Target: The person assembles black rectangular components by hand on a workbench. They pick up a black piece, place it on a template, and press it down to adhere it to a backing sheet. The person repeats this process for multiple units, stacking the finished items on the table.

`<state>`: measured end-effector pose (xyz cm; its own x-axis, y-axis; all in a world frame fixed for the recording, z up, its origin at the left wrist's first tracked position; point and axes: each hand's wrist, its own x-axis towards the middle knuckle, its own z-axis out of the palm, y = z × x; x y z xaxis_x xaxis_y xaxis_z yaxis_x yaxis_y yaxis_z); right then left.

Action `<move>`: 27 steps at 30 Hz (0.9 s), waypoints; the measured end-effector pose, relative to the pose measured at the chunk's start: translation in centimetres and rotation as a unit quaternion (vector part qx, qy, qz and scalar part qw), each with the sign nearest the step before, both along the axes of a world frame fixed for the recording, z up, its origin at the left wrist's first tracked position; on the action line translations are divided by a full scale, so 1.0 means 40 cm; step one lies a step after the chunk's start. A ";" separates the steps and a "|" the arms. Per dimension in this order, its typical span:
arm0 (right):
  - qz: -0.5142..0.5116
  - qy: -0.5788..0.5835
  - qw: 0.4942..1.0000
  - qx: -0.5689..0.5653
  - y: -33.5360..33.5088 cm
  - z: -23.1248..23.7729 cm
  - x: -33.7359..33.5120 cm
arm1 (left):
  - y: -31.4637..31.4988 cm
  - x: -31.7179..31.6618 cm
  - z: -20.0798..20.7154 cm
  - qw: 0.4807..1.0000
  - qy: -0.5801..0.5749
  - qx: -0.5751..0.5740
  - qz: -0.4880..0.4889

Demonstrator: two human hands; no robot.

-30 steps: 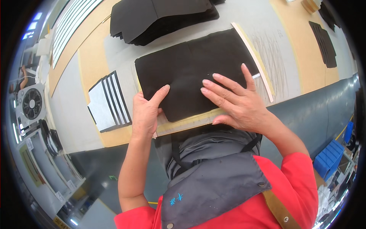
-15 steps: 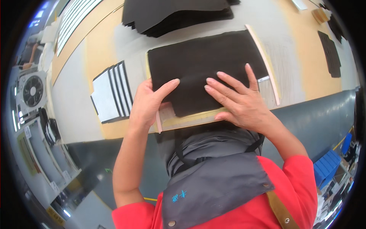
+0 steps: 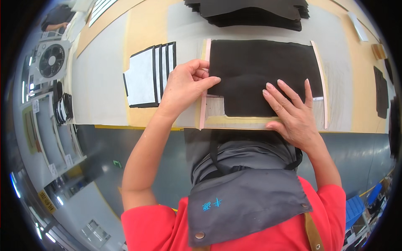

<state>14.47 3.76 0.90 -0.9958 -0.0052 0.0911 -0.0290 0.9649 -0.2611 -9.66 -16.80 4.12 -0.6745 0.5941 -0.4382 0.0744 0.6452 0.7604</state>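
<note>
A black fabric-like panel lies flat on the worktable between two pale pink strips, the left strip and the right strip. Its lower left corner has a notch. At the panel's left edge my left hand is closed, the thumb lying over the edge and the other fingers curled beside it. My right hand rests spread on the panel's lower right part, its thumb near the table's front edge. A small white marked strip shows by the panel's right side.
Left of my left hand lie several overlapping white pieces with black borders. A stack of black sheets sits farther back. At the right are a tape roll and dark cut pieces. A fan stands beyond the table's left end.
My view has shifted, so the table sits straighter. My left hand's fingers have curled in at the panel's left edge; my right hand stays spread on the panel.
</note>
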 end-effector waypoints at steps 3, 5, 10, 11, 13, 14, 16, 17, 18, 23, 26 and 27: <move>0.001 -0.002 1.000 0.003 0.000 0.000 0.001 | -0.004 0.004 -0.014 1.000 0.017 0.007 0.009; 0.003 -0.003 1.000 0.005 0.000 0.001 0.000 | -0.007 0.006 -0.020 1.000 0.017 0.015 0.013; 0.006 -0.007 1.000 0.008 0.003 0.001 0.001 | -0.006 0.010 -0.023 0.999 0.035 0.014 0.008; 0.007 -0.008 1.000 0.009 0.004 0.001 0.001 | -0.005 0.010 -0.024 0.999 0.042 0.014 0.007; 0.010 -0.012 1.000 0.009 0.005 0.000 0.001 | -0.006 0.009 -0.026 0.999 0.045 0.011 0.007; 0.011 -0.014 1.000 0.009 0.006 0.000 0.001 | -0.006 0.009 -0.027 0.999 0.046 0.010 0.006; 0.012 -0.017 1.000 0.010 0.006 0.000 0.001 | -0.004 0.009 -0.026 0.999 0.045 0.007 0.007; 0.012 -0.018 1.000 0.010 0.006 0.000 0.001 | -0.003 0.009 -0.025 0.999 0.045 0.006 0.007; 0.013 -0.019 1.000 0.011 0.007 0.000 0.002 | -0.002 0.010 -0.025 0.999 0.047 0.005 0.006; 0.014 -0.026 1.000 0.002 0.008 0.003 0.001 | -0.001 0.010 -0.023 0.999 0.047 0.005 0.005; 0.014 -0.026 1.000 0.002 0.008 0.003 0.002 | -0.003 0.010 -0.023 0.999 0.043 0.008 0.008; 0.014 -0.026 1.000 0.000 0.008 0.002 0.002 | -0.003 0.010 -0.023 0.999 0.043 0.007 0.009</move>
<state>14.55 4.08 0.97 -0.9987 -0.0339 0.0393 -0.0430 0.9641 -0.2620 -9.25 -16.92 3.19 -0.7200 0.5873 -0.3697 0.1284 0.6362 0.7607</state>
